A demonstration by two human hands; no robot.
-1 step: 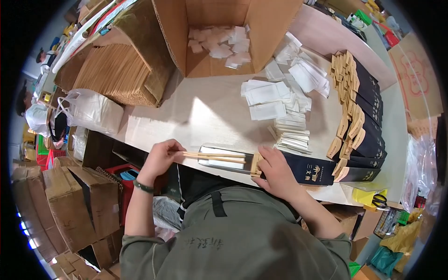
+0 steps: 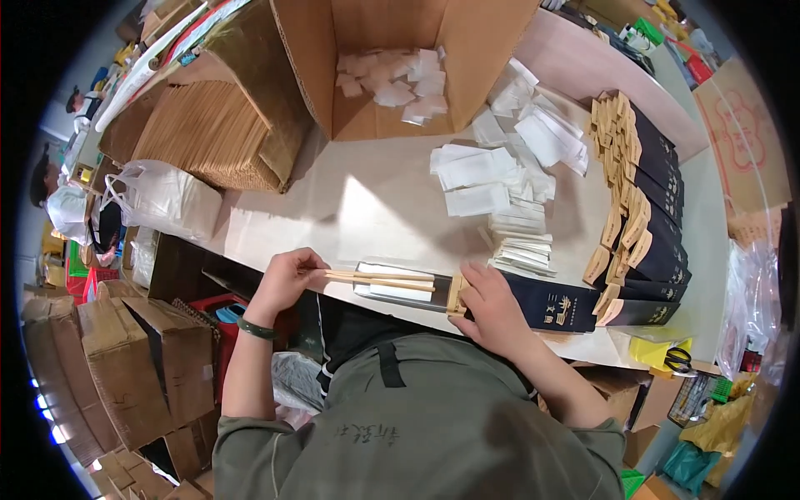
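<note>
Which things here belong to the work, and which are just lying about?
Seemingly in use:
pale slender wooden sticks, left fingers
tan flat band, right fingers
white rectangular packets, piled
dark-blue flat sleeves, stacked right

Probably lying about:
black-handled scissors
crumpled teal plastic bag

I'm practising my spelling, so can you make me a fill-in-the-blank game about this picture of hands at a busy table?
1. The hand pinching the wooden sticks is the person's ____ one.
2. The other hand touches a package coloured dark ____.
3. The paper packets piled on the table are coloured ____.
4. The scissors are nearer to the person's ____ hand.

Missing words: left; blue; white; right.
</note>
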